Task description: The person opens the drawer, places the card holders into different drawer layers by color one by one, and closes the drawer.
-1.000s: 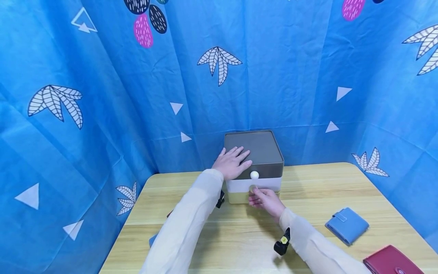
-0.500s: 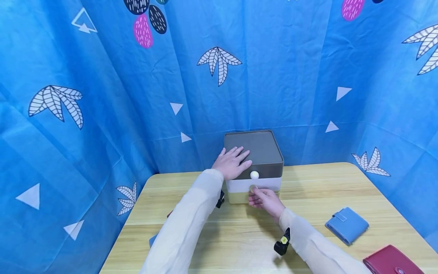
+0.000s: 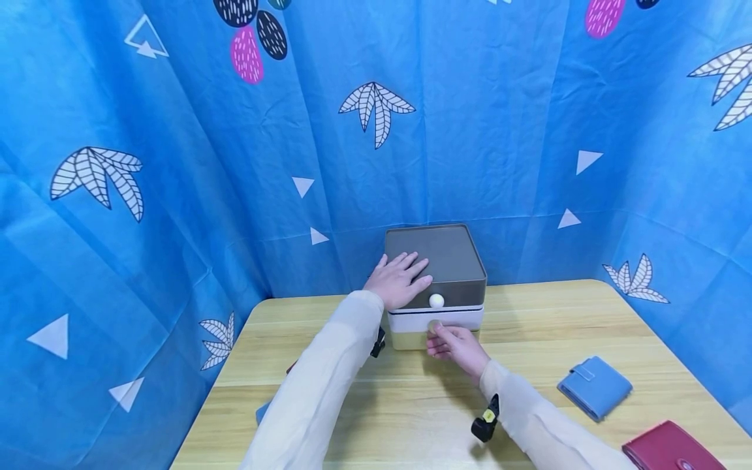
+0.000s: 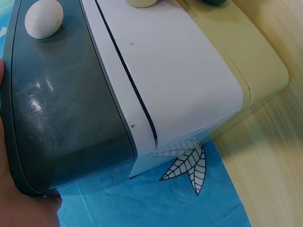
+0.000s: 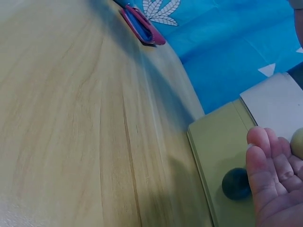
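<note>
A small three-tier drawer box (image 3: 440, 251) stands at the back of the table, dark grey above, white in the middle, yellow below. My left hand (image 3: 396, 282) lies with spread fingers on its top, near the left front corner. With thumb and fingers, my right hand (image 3: 461, 346) pinches the pale yellow knob (image 5: 298, 143) of the white middle drawer (image 4: 175, 66). A thin dark gap runs along that drawer's upper edge, so it stands slightly out. The grey drawer's white knob (image 4: 44, 19) is untouched. Beside my right fingers shows the yellow drawer's dark knob (image 5: 236, 184).
A blue wallet (image 3: 595, 388) and a dark red wallet (image 3: 672, 447) lie on the right of the wooden table (image 3: 405, 424). Partly hidden by my left sleeve are a blue item (image 3: 262, 411) and a reddish one (image 3: 290, 367). Blue patterned curtain (image 3: 499, 143) hangs close behind the box.
The white middle drawer has come slightly forward, and a dark gap now shows above its front. My left hand has stayed on top; my right hand keeps its pinch on the knob.
</note>
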`<state>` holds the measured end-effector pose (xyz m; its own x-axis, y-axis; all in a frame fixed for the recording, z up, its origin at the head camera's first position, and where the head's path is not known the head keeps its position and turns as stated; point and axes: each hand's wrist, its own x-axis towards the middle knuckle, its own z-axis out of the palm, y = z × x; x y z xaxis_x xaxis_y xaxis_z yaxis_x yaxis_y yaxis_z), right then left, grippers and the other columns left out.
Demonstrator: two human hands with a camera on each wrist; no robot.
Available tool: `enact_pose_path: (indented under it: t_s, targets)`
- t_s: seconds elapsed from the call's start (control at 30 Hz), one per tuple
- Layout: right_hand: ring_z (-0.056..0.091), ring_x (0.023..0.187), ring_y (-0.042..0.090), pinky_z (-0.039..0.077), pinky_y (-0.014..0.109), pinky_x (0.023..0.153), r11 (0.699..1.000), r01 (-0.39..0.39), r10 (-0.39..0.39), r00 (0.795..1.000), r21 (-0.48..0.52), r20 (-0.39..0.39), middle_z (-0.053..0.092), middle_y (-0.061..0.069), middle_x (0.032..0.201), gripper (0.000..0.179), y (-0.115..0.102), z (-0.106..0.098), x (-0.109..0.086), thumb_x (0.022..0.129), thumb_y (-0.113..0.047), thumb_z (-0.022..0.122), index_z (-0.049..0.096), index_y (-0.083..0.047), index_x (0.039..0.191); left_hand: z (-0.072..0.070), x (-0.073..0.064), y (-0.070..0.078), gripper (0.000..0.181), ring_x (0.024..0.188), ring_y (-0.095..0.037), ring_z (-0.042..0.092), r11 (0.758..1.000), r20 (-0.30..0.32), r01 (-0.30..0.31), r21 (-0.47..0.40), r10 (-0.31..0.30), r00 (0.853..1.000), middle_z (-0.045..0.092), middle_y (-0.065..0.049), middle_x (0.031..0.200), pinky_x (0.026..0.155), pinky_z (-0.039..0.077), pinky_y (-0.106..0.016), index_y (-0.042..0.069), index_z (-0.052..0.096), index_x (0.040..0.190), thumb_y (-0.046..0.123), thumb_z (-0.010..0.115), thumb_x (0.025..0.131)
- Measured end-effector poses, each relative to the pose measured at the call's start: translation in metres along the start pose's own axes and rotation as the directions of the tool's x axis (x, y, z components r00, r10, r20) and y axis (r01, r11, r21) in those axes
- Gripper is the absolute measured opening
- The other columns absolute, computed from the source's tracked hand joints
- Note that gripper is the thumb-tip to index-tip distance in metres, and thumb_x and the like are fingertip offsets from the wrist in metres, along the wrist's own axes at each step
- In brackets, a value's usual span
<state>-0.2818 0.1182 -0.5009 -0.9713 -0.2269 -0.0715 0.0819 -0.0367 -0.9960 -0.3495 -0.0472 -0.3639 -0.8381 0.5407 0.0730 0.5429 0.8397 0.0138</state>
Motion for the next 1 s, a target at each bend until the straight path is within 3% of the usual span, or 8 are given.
enact_pose_path:
  t_s: [0.47, 0.7, 1.0]
  targets:
    - [0.061, 0.082, 0.029, 0.049, 0.038, 0.074, 1.0, 0.003, -0.003, 1.0, 0.014, -0.012, 0.058, 0.027, 0.097, 0.052, 0.003, 0.0, -0.004, 0.09, -0.042, 0.046, 0.057, 0.007, 0.104, 0.0, -0.001, 0.001, 0.066, 0.134, -0.015, 0.008, 1.0, 0.003, 0.006, -0.008, -0.006, 1.0, 0.015, 0.005, 0.147, 0.105, 0.002, -0.047, 0.032, 0.02, 0.141, 0.065, 0.007, 0.086]
    - [0.061, 0.082, 0.031, 0.049, 0.038, 0.074, 1.0, -0.003, 0.003, 1.0, 0.017, -0.001, 0.057, 0.03, 0.099, 0.056, 0.004, 0.001, -0.007, 0.089, -0.043, 0.047, 0.055, 0.01, 0.105, -0.001, -0.001, 0.001, 0.064, 0.134, -0.015, 0.008, 1.0, 0.007, 0.007, -0.018, -0.007, 1.0, 0.015, 0.005, 0.147, 0.105, 0.002, -0.046, 0.032, 0.02, 0.141, 0.064, 0.009, 0.087]
    - [0.059, 0.085, 0.034, 0.048, 0.041, 0.076, 1.0, -0.014, 0.014, 1.0, 0.019, 0.003, 0.062, 0.019, 0.091, 0.051, -0.002, 0.005, -0.018, 0.09, -0.041, 0.045, 0.057, 0.006, 0.103, -0.002, -0.002, 0.002, 0.063, 0.134, -0.015, 0.007, 1.0, 0.01, 0.011, -0.028, -0.01, 1.0, 0.014, 0.005, 0.147, 0.105, 0.002, -0.047, 0.032, 0.02, 0.141, 0.064, 0.01, 0.087]
